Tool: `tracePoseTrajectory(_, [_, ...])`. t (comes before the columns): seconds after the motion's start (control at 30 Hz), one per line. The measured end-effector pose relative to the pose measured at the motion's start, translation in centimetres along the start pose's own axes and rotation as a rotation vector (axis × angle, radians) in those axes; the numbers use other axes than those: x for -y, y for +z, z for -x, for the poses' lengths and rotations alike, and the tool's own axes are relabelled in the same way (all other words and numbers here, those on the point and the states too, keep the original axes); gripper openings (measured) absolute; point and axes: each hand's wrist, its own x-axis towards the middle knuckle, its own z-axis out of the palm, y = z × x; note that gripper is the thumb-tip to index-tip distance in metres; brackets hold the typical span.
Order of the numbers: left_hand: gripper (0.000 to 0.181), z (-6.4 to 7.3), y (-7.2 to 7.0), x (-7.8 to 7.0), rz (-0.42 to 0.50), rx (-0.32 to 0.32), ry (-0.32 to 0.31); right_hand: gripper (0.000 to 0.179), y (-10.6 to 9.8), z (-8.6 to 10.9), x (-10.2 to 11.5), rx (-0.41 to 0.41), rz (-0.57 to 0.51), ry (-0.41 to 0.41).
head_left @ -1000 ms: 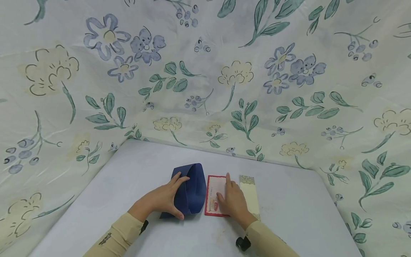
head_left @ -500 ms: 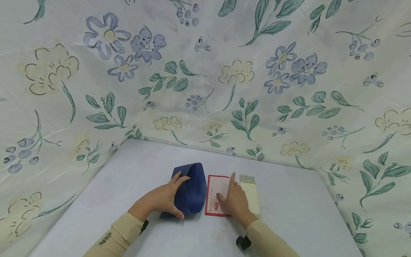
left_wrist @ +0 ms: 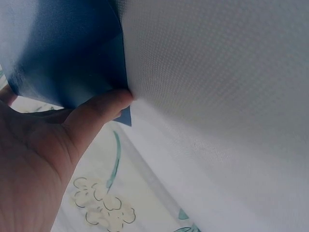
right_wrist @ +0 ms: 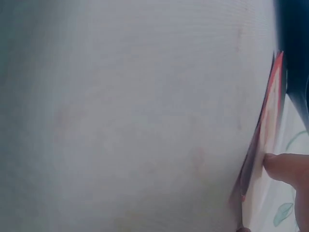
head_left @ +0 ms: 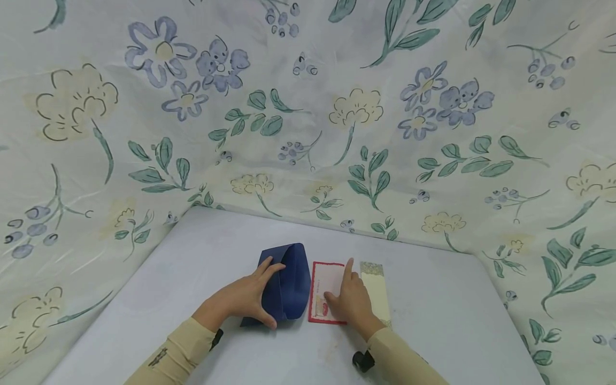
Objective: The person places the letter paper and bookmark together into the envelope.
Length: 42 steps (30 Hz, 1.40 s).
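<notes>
Left fingers [head_left: 263, 268] still grip the envelope [head_left: 295, 291]; right hand's [head_left: 356, 303] index finger [head_left: 348, 271] has swung rightward, hold unclear.

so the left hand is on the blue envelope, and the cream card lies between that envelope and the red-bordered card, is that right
Not quite: the cream card isn't between them. The head view shows it to the right of the red-bordered card, which is nearer the blue envelope. The left hand is on the envelope, as you say.

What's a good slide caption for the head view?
Left hand holds an open blue envelope; right hand touches a red-bordered card.
</notes>
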Motion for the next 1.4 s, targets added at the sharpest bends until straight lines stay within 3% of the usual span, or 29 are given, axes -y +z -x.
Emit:
tracePoseTrajectory(0.8, [0.132, 0.09, -0.06, -0.13, -0.002, -0.001, -0.002, 0.104, -0.27, -0.21, 0.02, 0.018, -0.063, -0.015])
tracePoseTrajectory(1.1, [0.132, 0.13, -0.05, 0.08, 0.007, 0.001, 0.011, 0.088, -0.14, -0.30, -0.19, 0.094, -0.091, -0.012])
tracePoseTrajectory(1.4, [0.132, 0.05, -0.08, 0.09, 0.003, -0.002, 0.020, 0.079, -0.04, -0.20, -0.43, 0.092, -0.108, -0.035])
